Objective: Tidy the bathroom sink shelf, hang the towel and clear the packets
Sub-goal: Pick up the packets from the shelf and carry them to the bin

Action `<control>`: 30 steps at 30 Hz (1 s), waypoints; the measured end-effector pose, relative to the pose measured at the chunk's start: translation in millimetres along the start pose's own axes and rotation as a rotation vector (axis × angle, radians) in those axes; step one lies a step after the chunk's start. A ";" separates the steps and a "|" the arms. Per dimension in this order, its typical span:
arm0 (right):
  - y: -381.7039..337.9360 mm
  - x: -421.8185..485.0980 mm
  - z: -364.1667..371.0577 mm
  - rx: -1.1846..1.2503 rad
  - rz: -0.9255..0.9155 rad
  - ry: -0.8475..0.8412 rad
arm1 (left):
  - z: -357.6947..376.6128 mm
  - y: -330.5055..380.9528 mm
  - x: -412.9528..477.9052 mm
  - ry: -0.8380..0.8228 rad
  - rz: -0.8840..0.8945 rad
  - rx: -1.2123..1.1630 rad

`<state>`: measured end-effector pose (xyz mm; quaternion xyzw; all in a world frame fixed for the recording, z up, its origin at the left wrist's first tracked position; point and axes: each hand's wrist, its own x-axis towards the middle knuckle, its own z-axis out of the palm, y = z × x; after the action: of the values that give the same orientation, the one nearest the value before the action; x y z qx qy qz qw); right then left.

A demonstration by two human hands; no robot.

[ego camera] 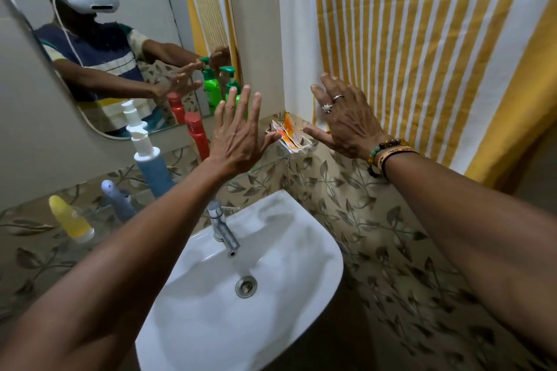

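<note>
Orange-and-white packets (287, 137) sit in the far corner. The left hand (238, 135) and right hand (346, 122) flank them, fingers spread and empty, probably to gather them.

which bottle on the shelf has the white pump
The blue bottle, standing between the grey bottle and the red bottle. It alone carries a tall white pump; the green bottle has a green pump.

One head cam only, wide-angle; stands over sink (193, 325), faces fwd + down toward mirror (135, 9) and wall corner; close.
</note>
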<state>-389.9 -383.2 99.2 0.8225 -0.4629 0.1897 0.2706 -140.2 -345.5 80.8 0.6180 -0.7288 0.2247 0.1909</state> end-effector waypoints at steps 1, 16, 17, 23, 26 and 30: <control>0.7 -1.8 -0.1 0.000 0.008 -0.004 | 2.4 1.1 1.2 0.000 0.015 -0.017; -18.3 -26.3 -8.1 -0.087 0.139 -0.026 | 32.4 20.5 6.5 -0.047 0.192 -0.300; -20.7 -25.8 -6.7 -0.087 0.136 -0.031 | 34.0 21.0 6.2 -0.057 0.197 -0.311; -38.4 -5.6 -1.8 0.102 0.162 -0.104 | 41.6 21.3 11.5 -0.095 0.162 -0.364; -46.6 10.0 1.8 0.270 0.221 -0.187 | 43.4 21.4 15.9 -0.114 0.118 -0.403; -47.2 26.0 8.1 0.510 0.317 -0.213 | 47.5 22.5 22.1 -0.150 0.087 -0.480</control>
<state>-335.6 -385.2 94.8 0.7966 -0.5486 0.2522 -0.0273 -166.0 -387.2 51.8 0.5381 -0.7992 0.0069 0.2679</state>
